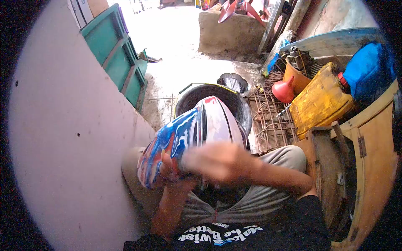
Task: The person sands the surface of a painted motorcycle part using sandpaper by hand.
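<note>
A glossy panel [178,136] with blue, white, red and orange streaks and a plain whitish part lies over my lap, its far end above a black bucket [184,102]. My left hand [169,171] grips its near left edge, the thumb on the painted surface. My right hand [217,161] is over the near end of the panel, smeared by motion. Its fingers and anything in them cannot be made out.
A white wall [75,138] rises close on the left, with a green door [113,58] beyond. On the right are a wire rack [272,121], red funnel [284,89], yellow jerrycan [320,102] and wooden cabinet [377,146]. A dark bowl [234,83] stands behind the bucket.
</note>
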A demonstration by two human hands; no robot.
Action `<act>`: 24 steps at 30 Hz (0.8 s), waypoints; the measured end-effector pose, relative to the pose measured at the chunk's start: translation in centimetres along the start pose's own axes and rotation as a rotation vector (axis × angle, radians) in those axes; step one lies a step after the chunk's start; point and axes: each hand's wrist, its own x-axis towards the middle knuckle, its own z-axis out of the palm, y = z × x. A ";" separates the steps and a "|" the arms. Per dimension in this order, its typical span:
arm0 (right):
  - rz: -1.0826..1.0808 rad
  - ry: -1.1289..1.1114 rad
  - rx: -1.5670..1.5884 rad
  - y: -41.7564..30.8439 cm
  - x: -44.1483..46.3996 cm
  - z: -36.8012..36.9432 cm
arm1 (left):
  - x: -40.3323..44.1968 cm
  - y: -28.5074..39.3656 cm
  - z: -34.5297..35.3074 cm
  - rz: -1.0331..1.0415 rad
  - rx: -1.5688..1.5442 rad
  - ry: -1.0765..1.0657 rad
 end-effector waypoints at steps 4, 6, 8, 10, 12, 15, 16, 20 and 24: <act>0.146 -0.026 -0.075 4.0 -0.4 -0.2 | -4.1 1.8 15.3 0.016 0.065 -0.081; 0.324 -0.140 -0.209 6.6 -1.1 -0.8 | -4.6 1.4 16.3 0.179 0.267 -0.074; 0.210 -0.091 -0.164 4.7 -0.5 -0.5 | -4.0 1.1 15.9 0.240 0.316 -0.120; -0.087 0.049 0.022 -0.3 0.3 0.2 | -3.2 0.6 13.7 0.185 0.224 -0.178; -0.045 0.081 0.042 -0.9 0.5 0.1 | -2.8 0.5 11.3 0.117 0.146 -0.229; 0.269 0.001 -0.137 6.5 -1.1 0.0 | -3.0 0.5 10.9 0.098 0.105 -0.266; 0.307 -0.120 -0.166 6.1 -1.0 -0.5 | -3.0 0.6 11.3 0.100 0.105 -0.276; -0.095 0.003 -0.043 -1.3 0.2 -0.2 | -2.0 0.5 12.9 0.132 0.100 -0.322; 0.237 -0.032 -0.137 4.2 -0.6 -0.1 | -2.8 1.2 13.8 0.148 0.119 -0.330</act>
